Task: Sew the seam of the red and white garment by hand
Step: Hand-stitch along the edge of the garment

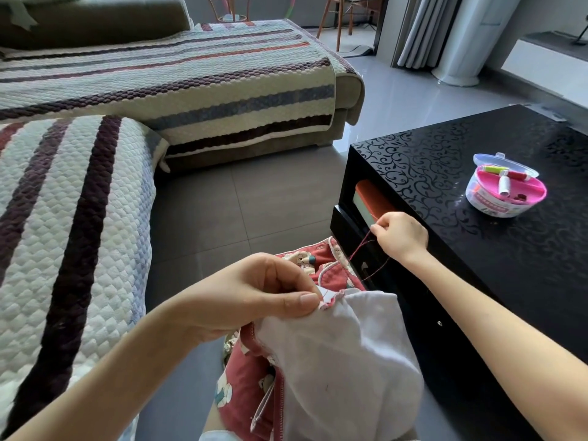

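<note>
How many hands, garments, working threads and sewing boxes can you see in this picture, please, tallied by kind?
Hands: 2, the left hand and the right hand
Garments: 1, the red and white garment
Working threads: 1, the red thread
Sewing boxes: 1, the sewing box
Total: 5

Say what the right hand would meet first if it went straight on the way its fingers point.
Probably the orange box in the shelf of the black table: the right hand, pinching the red thread, points up-left towards it. Depth is unclear.
</note>
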The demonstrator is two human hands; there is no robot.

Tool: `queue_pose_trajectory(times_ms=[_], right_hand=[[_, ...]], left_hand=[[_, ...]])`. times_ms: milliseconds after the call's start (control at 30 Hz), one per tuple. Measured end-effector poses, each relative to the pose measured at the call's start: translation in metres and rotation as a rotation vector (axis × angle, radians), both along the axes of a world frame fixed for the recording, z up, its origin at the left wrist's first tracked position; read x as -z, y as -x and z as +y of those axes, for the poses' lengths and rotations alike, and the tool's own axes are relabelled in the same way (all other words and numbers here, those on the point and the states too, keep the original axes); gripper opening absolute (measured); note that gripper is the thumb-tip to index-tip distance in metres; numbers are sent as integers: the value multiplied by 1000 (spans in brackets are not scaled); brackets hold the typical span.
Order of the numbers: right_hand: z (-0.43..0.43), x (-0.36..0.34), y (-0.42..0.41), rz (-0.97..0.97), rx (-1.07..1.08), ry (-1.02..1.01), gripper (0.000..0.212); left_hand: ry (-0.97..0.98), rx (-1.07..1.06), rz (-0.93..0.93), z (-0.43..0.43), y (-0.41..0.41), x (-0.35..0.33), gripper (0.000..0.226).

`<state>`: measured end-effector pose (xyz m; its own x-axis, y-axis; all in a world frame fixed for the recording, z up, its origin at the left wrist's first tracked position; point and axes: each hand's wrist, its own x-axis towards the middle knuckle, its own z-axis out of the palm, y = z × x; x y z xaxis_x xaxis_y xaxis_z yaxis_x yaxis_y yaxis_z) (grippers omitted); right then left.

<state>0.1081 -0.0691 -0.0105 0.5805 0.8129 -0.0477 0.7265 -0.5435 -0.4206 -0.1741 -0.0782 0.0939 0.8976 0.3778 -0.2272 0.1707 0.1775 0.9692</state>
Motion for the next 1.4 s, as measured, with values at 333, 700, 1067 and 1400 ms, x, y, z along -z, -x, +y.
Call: queue_pose_trajectory(times_ms=[333,700,1067,1400], right_hand=[[-54,-86,73,874,-719,-43,23],[-67,-107,83,1092,-832,-22,11],[-62,-116,84,1010,-705,-204,16],[-74,-107,84,979,-765,-114,12]], left_hand=[[6,7,-23,3,0,1,15],[-3,12,-34,1,1,0,14],[-2,-8,-6,-1,0,-2,13],[-14,-133,7,-5,-1,-2,17]])
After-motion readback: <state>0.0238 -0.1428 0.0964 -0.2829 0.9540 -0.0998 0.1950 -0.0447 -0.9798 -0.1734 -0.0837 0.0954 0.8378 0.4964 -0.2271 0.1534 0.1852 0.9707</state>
